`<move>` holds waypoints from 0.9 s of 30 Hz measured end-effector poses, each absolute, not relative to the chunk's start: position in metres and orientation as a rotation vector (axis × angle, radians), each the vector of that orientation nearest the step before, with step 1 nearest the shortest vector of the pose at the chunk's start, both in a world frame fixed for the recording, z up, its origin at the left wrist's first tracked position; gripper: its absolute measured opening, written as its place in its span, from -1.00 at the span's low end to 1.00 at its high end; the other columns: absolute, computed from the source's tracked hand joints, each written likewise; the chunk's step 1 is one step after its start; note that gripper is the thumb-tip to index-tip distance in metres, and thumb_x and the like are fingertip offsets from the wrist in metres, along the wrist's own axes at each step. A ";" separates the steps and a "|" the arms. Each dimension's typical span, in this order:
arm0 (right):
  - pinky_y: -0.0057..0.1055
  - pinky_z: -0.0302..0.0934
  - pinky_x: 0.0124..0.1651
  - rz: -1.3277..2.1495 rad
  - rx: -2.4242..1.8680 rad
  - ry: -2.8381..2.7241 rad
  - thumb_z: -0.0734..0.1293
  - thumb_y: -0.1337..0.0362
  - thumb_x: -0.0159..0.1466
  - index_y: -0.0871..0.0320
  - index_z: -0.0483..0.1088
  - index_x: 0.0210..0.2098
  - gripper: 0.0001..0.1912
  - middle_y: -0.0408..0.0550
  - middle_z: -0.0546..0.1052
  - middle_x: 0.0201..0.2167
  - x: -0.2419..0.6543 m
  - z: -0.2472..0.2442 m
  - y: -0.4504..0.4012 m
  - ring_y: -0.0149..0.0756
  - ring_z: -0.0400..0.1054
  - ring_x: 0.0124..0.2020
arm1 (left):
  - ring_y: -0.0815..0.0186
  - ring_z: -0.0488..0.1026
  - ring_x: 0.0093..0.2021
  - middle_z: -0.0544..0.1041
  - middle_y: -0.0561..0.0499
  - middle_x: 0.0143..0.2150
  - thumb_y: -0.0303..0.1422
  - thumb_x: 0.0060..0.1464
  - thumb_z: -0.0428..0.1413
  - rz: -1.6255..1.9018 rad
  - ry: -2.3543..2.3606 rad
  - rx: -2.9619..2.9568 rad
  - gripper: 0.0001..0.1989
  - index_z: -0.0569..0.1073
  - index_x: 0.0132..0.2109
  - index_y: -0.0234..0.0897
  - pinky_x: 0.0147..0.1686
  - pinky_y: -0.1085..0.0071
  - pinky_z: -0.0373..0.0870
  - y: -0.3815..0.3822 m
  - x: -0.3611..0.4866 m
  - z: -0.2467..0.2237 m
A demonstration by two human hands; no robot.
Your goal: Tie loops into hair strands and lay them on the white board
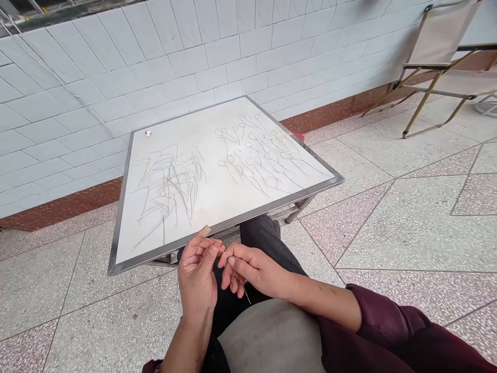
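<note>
Both hands meet over my lap, just in front of the white table's near edge. My left hand (200, 274) pinches a thin pale wire (247, 296) between thumb and finger, and a tan wrap (205, 231) covers one fingertip. My right hand (248, 267) grips the same wire close by, the free end hanging below its fingers. On the table (212, 199), bent wires (166, 181) lie in a loose pile at the left. Several wires with looped ends (252, 160) are spread over the right part.
A small white and red object (148, 134) sits at the table's far left corner. The tiled wall (217, 52) stands behind the table. A folding chair (435, 77) is at the upper right. My legs (267, 238) reach under the table.
</note>
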State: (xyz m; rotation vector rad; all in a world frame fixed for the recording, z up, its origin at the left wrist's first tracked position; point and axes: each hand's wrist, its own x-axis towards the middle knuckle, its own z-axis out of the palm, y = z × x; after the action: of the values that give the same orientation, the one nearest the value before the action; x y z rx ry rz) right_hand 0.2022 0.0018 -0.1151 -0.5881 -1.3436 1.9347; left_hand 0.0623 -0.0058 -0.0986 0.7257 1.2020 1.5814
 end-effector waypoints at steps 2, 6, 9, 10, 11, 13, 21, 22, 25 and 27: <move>-0.55 0.32 -0.51 1.953 -0.590 -1.326 0.19 -0.08 0.37 0.17 0.29 -0.18 -0.60 -0.15 0.50 -0.46 0.202 -0.116 0.003 -0.51 0.34 -0.57 | 0.39 0.51 -0.30 0.52 0.10 -0.38 -0.40 -0.09 0.37 1.602 1.232 0.729 -0.61 0.57 -0.05 -0.18 -0.17 0.44 0.46 -0.007 0.063 -0.098; -0.56 0.29 -0.50 1.937 -0.640 -1.317 0.22 -0.06 0.36 0.18 0.30 -0.21 -0.61 -0.17 0.50 -0.50 0.199 -0.120 0.003 -0.52 0.34 -0.59 | 0.38 0.51 -0.33 0.50 0.13 -0.42 -0.38 -0.11 0.38 1.621 1.255 0.725 -0.58 0.57 -0.03 -0.18 -0.18 0.43 0.47 -0.007 0.065 -0.095; -0.56 0.30 -0.48 1.882 -0.671 -1.340 0.21 -0.05 0.37 0.18 0.32 -0.20 -0.61 -0.15 0.51 -0.47 0.197 -0.122 0.002 -0.51 0.38 -0.55 | 0.41 0.49 -0.38 0.48 0.14 -0.43 -0.38 -0.12 0.38 1.637 1.239 0.704 -0.57 0.57 -0.03 -0.17 -0.22 0.43 0.47 -0.006 0.066 -0.093; -0.56 0.31 -0.47 1.878 -0.660 -1.343 0.21 -0.06 0.37 0.18 0.33 -0.18 -0.60 -0.14 0.51 -0.46 0.197 -0.122 0.002 -0.50 0.39 -0.53 | 0.42 0.48 -0.38 0.48 0.15 -0.42 -0.39 -0.12 0.38 1.648 1.234 0.697 -0.58 0.57 -0.04 -0.17 -0.21 0.43 0.47 -0.006 0.065 -0.093; -0.55 0.32 -0.47 1.891 -0.638 -1.341 0.20 -0.06 0.37 0.18 0.33 -0.15 -0.59 -0.13 0.51 -0.45 0.197 -0.122 0.001 -0.48 0.40 -0.52 | 0.42 0.48 -0.37 0.47 0.15 -0.42 -0.40 -0.12 0.38 1.661 1.230 0.697 -0.59 0.58 -0.05 -0.17 -0.19 0.44 0.46 -0.005 0.064 -0.092; -0.54 0.32 -0.48 1.945 -0.584 -1.327 0.18 -0.07 0.38 0.18 0.32 -0.09 -0.58 -0.12 0.52 -0.43 0.198 -0.120 0.001 -0.48 0.39 -0.51 | 0.42 0.48 -0.33 0.47 0.14 -0.42 -0.40 -0.10 0.37 1.686 1.224 0.711 -0.62 0.58 -0.06 -0.17 -0.15 0.45 0.45 -0.005 0.062 -0.092; -0.57 0.30 -0.51 1.997 -0.579 -1.296 0.21 -0.04 0.37 0.19 0.33 -0.08 -0.59 -0.12 0.53 -0.43 0.200 -0.118 0.002 -0.50 0.38 -0.54 | 0.39 0.48 -0.24 0.54 0.04 -0.28 -0.40 -0.06 0.35 1.582 1.211 0.810 -0.81 0.62 -0.22 -0.22 -0.10 0.45 0.44 -0.005 0.056 -0.095; -0.56 0.31 -0.51 2.004 -0.572 -1.301 0.21 -0.04 0.38 0.19 0.33 -0.07 -0.59 -0.12 0.53 -0.42 0.201 -0.118 0.002 -0.50 0.38 -0.53 | 0.39 0.48 -0.24 0.54 0.04 -0.27 -0.41 -0.07 0.36 1.590 1.210 0.798 -0.81 0.62 -0.23 -0.21 -0.11 0.45 0.45 -0.005 0.057 -0.095; -0.56 0.31 -0.51 2.023 -0.560 -1.322 0.22 -0.04 0.37 0.18 0.33 -0.04 -0.59 -0.11 0.54 -0.41 0.202 -0.119 0.003 -0.49 0.39 -0.52 | 0.40 0.48 -0.25 0.53 0.05 -0.22 -0.44 -0.12 0.38 1.623 1.187 0.748 -0.79 0.63 -0.25 -0.20 -0.15 0.45 0.47 -0.005 0.057 -0.095; -0.57 0.30 -0.51 1.997 -0.596 -1.345 0.23 -0.03 0.36 0.19 0.33 -0.05 -0.59 -0.13 0.52 -0.43 0.201 -0.119 0.002 -0.51 0.37 -0.54 | 0.40 0.48 -0.24 0.52 0.07 -0.24 -0.45 -0.12 0.38 1.633 1.162 0.718 -0.79 0.63 -0.26 -0.19 -0.14 0.45 0.47 -0.005 0.056 -0.096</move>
State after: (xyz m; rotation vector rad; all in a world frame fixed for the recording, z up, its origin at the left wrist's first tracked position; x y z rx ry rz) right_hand 0.2010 0.0020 -0.1191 -0.5957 -1.3454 1.9969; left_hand 0.0560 -0.0055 -0.0962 0.7183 1.1617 1.6330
